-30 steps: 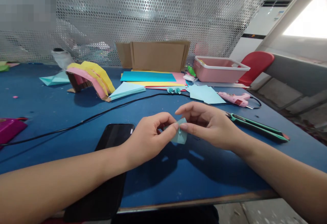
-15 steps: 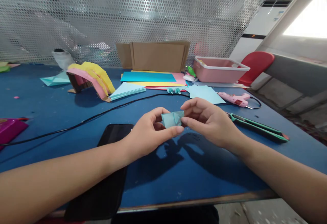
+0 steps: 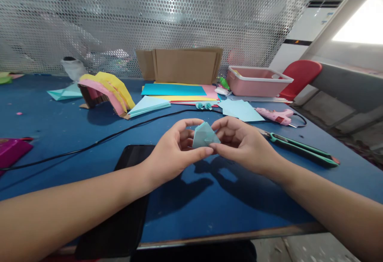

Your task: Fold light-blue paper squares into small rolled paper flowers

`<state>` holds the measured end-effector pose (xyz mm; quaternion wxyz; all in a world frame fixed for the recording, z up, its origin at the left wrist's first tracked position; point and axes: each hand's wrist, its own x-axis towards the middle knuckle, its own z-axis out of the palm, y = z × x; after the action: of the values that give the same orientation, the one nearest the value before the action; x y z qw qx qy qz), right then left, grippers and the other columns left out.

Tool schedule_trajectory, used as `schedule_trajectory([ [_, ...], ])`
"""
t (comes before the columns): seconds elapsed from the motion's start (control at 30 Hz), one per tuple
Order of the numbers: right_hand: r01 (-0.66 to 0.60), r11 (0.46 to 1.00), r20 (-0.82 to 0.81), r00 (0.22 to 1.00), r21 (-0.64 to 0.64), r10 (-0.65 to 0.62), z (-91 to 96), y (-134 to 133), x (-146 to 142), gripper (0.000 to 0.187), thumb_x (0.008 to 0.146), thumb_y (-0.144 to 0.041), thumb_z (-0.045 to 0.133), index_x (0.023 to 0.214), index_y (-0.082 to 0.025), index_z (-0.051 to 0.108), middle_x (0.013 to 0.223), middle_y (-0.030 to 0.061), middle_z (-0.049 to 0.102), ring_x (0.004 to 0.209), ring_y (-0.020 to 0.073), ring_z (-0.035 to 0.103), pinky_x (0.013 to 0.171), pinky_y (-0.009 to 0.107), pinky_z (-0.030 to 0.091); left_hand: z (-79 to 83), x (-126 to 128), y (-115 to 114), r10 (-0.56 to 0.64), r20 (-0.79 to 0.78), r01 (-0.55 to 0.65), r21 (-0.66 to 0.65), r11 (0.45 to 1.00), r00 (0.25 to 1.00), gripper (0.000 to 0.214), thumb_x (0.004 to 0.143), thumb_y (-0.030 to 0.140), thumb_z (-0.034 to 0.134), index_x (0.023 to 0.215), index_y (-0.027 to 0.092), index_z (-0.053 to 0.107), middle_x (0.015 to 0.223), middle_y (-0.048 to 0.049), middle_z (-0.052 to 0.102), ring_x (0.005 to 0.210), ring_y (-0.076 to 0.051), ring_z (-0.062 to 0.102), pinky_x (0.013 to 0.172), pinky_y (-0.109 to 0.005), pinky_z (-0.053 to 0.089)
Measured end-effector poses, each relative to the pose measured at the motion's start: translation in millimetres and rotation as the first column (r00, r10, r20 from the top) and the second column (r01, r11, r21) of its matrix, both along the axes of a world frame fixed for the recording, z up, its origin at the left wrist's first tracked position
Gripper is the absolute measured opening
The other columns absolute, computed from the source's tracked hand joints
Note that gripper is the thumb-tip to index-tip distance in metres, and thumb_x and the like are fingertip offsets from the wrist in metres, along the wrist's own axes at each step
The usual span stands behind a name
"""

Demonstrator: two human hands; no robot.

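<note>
While aloft, pale-blue paper [image 3: 204, 136] between left grip [image 3: 173, 149] and right grip [image 3: 250, 144].

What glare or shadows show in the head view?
Head view: bright glare on the perforated metal panel; a washed-out white patch at upper right; shadows of left hand and right hand on the blue tabletop; folded light-blue paper, fine creases hard to read.

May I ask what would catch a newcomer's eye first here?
Probably the folded light-blue paper between the left hand and right hand, at the picture's centre. Next, perhaps, the yellow-and-pink arch standing at left on the blue table, and the pink basket at the back right.
</note>
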<state>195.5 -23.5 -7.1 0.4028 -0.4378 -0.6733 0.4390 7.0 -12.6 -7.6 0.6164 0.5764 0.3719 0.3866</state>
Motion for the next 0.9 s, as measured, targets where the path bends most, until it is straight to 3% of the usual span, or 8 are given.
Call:
schedule_trajectory([
  [0.13, -0.041, 0.999, 0.017, 0.999, -0.031, 0.042, -1.1, -0.9, 0.3, 0.028, 0.078, -0.022, 0.068, 0.100, -0.017, 0.052, 0.076, 0.0014, 0.066, 0.066, 0.0139, 0.064, 0.062, 0.027, 0.052, -0.9, 0.2, 2.0, 0.016, -0.026, -0.016, 0.018, 1.000, 1.000, 0.030, 0.075, 0.029, 0.075, 0.097, 0.017, 0.059, 0.087, -0.0011, 0.070, 0.079, -0.015, 0.067, 0.076, -0.029, 0.051],
  [0.3, -0.017, 1.000, -0.035, 0.999, 0.004, 0.017, -1.7, 1.5, 1.0, 0.023, 0.080, -0.031, 0.069, 0.094, -0.018, 0.056, 0.080, 0.0010, 0.062, 0.071, 0.0131, 0.060, 0.064, 0.025, 0.052, -2.1, 2.3, 2.6, -0.012, -0.080, 0.015, 0.043, 0.999, 0.997, 0.023, 0.081, 0.024, 0.067, 0.102, 0.017, 0.061, 0.088, -0.0003, 0.068, 0.084, -0.014, 0.063, 0.080, -0.027, 0.048],
  [0.4, 0.006, 1.000, -0.121, 0.993, -0.002, -0.006, -1.2, 4.5, 2.4, 0.020, 0.087, -0.039, 0.062, 0.089, -0.019, 0.058, 0.074, -0.0001, 0.060, 0.067, 0.0125, 0.059, 0.064, 0.026, 0.054, -3.0, 3.9, 1.6, -0.068, -0.111, 0.070, 0.020, 0.997, 0.991, 0.033, 0.083, 0.023, 0.062, 0.116, 0.018, 0.059, 0.092, -0.0018, 0.066, 0.080, -0.014, 0.063, 0.077, -0.028, 0.049],
  [0.5, 0.052, 0.999, -0.154, 0.987, 0.002, -0.051, -1.6, 7.3, 3.5, 0.028, 0.087, -0.047, 0.060, 0.084, -0.020, 0.061, 0.078, 0.0014, 0.060, 0.067, 0.0132, 0.060, 0.063, 0.028, 0.056, -2.7, 4.6, 0.6, -0.028, -0.115, 0.031, 0.031, 0.999, 0.993, 0.053, 0.082, 0.024, 0.066, 0.131, 0.018, 0.048, 0.091, -0.0014, 0.063, 0.076, -0.013, 0.062, 0.072, -0.027, 0.050],
  [0.6, 0.051, 0.999, -0.158, 0.986, -0.018, -0.053, -2.3, 9.0, 4.6, 0.032, 0.083, -0.052, 0.063, 0.082, -0.020, 0.061, 0.074, 0.0001, 0.060, 0.063, 0.0133, 0.061, 0.061, 0.028, 0.057, -1.1, 4.0, 0.8, 0.013, -0.090, -0.011, 0.026, 1.000, 0.996, 0.055, 0.081, 0.026, 0.068, 0.131, 0.016, 0.046, 0.079, 0.0022, 0.062, 0.072, -0.012, 0.060, 0.070, -0.024, 0.049],
  [0.77, 0.023, 0.999, -0.126, 0.992, -0.046, -0.029, -0.2, 8.1, 5.3, 0.025, 0.081, -0.039, 0.069, 0.092, -0.020, 0.056, 0.071, -0.0019, 0.064, 0.063, 0.0143, 0.067, 0.066, 0.030, 0.057, 0.2, 3.1, 1.6, 0.089, 0.006, -0.089, 0.047, 0.995, 0.996, 0.033, 0.082, 0.029, 0.067, 0.110, 0.016, 0.056, 0.074, 0.0029, 0.062, 0.064, -0.010, 0.056, 0.064, -0.023, 0.047],
  [0.9, -0.034, 0.996, -0.090, 0.996, -0.079, 0.027, 1.9, 1.5, 3.4, 0.029, 0.080, -0.022, 0.066, 0.102, -0.023, 0.048, 0.062, -0.0058, 0.063, 0.062, 0.0155, 0.070, 0.064, 0.028, 0.056, 0.2, 3.8, 0.9, 0.114, -0.015, -0.113, 0.087, 0.990, 0.993, 0.026, 0.083, 0.027, 0.064, 0.107, 0.018, 0.060, 0.069, 0.0051, 0.056, 0.063, -0.010, 0.052, 0.062, -0.022, 0.043],
])
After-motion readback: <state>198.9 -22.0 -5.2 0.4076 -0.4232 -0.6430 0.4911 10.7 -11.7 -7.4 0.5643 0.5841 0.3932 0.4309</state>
